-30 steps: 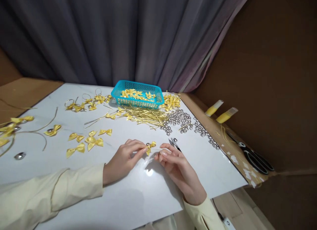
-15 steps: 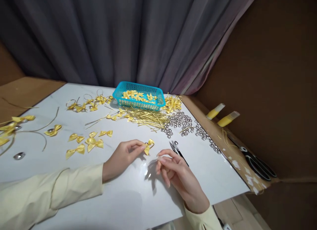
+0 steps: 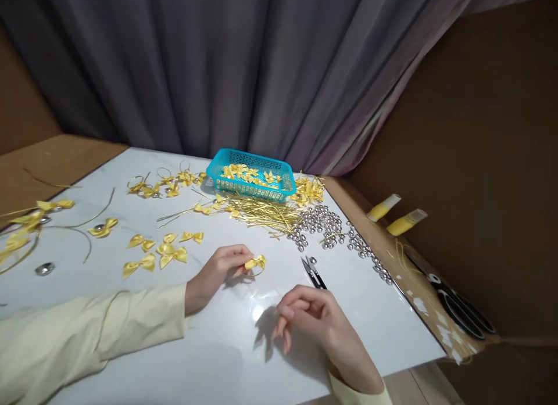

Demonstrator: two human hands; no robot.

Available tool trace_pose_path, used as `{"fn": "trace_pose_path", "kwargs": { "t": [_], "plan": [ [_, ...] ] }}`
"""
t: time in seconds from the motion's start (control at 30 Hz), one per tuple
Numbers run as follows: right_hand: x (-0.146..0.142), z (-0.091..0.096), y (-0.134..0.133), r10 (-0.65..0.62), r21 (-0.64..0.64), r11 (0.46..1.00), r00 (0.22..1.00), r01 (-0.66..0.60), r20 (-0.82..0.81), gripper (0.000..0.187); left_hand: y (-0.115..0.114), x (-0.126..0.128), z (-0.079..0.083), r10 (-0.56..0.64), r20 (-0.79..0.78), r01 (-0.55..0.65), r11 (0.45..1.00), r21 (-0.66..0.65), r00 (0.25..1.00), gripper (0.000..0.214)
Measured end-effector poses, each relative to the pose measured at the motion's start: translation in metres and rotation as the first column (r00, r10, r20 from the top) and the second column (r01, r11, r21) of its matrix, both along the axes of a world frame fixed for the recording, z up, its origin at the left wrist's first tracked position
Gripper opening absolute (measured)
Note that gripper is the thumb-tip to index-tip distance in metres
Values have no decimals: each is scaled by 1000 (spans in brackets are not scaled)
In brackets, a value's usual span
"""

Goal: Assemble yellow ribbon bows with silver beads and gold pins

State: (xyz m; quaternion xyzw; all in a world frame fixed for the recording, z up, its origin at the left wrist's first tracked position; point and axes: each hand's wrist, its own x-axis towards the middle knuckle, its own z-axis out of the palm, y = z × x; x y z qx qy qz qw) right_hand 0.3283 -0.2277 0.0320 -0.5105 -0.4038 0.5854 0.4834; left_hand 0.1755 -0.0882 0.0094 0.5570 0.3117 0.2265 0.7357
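Observation:
My left hand [image 3: 220, 268] pinches a small yellow ribbon bow [image 3: 255, 262] with a thin gold wire loop just above the white table [image 3: 244, 347]. My right hand [image 3: 311, 318] hovers nearer to me, to the right of the bow, fingers curled loosely toward the thumb; I cannot make out anything in them. Small black thread snips [image 3: 313, 271] lie just beyond my right hand. Several loose yellow bows [image 3: 163, 251] lie to the left of my left hand.
A blue basket [image 3: 250, 174] of yellow bows stands at the back. Gold wires [image 3: 261, 210] and silver beads [image 3: 325, 222] lie in front of it. Black scissors [image 3: 457, 303] and two yellow tubes [image 3: 394, 216] rest on the brown board at right. Finished bow rings [image 3: 161, 184] lie left.
My hands came apart: the right hand let go of the bow and drew back toward me. The left hand kept the bow and lowered it slightly. The view shifted a little.

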Motion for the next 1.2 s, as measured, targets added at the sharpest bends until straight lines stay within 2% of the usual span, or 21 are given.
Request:
{"fn": "trace_pose_path", "kwargs": {
  "t": [0.07, 0.13, 0.17, 0.23, 0.27, 0.3, 0.37, 0.43, 0.5, 0.53, 0.6, 0.7, 0.77, 0.83, 0.97, 1.07, 1.13, 1.2],
  "plan": [
    [3, 7, -3, 2, -26, 1000, 955, 6, 298, 19, 1, 1, 0, -12, -12, 11, 1000, -19, 1000, 27],
    [9, 11, -7, -7, -22, 1000, 838, 22, 545, 32, 2, 1, 1, -41, -24, 41, 999, -18, 999, 26],
    [13, 12, -8, -31, -1, 999, 766, 41, 642, 36, 2, 1, 1, -61, -29, 61, 998, -16, 998, 26],
    [19, 12, -9, -113, 69, 993, 639, 92, 761, 25, 1, 1, 1, -101, -36, 101, 995, -12, 994, 26],
    [22, 13, -9, -151, 97, 988, 608, 121, 780, 21, 1, 0, 1, -119, -38, 119, 993, -9, 992, 25],
    [23, 14, -9, -179, 113, 983, 608, 144, 774, 19, 1, 0, 1, -137, -39, 137, 991, -4, 990, 25],
    [25, 17, -10, -196, 109, 980, 706, 167, 681, 20, 2, -1, 2, -169, -44, 170, 985, 14, 985, 24],
    [25, 20, -11, -155, 72, 988, 869, 138, 470, 18, 4, -1, 3, -198, -57, 201, 979, 42, 978, 24],
    [25, 21, -13, -51, 32, 998, 979, 45, 198, 11, 5, -2, 4, -223, -75, 229, 971, 72, 972, 24],
    [25, 21, -13, 7, 17, 1000, 997, -8, 74, 9, 6, -2, 4, -236, -84, 243, 966, 83, 968, 25],
    [26, 18, -14, 124, 23, 992, 987, -123, -106, 11, 7, -3, 4, -263, -103, 273, 957, 103, 959, 25],
    [27, 12, -13, 261, 99, 965, 938, -245, -229, 29, 6, -4, 3, -297, -127, 311, 943, 120, 947, 26],
    [27, 9, -12, 252, 123, 966, 937, -228, -241, 30, 6, -4, 1, -308, -130, 323, 938, 124, 943, 26],
    [25, 6, -9, 187, 124, 979, 960, -163, -208, 15, 5, -3, 0, -301, -116, 316, 937, 147, 946, 27],
    [21, 2, -2, 94, 226, 970, 995, -88, -19, 8, 3, 0, -4, -234, -93, 250, 936, 248, 968, 27],
    [18, 5, 1, 1, 278, 960, 993, -34, 118, 7, 3, 1, -6, -192, -105, 215, 933, 288, 976, 27],
    [14, 9, 2, 0, 245, 969, 985, -43, 173, 10, 1, 1, -6, -166, -126, 198, 931, 306, 978, 27],
    [7, 11, 2, 44, 119, 990, 975, -71, 218, 17, -1, 0, -5, -118, -150, 161, 935, 317, 982, 27]
  ]
}}
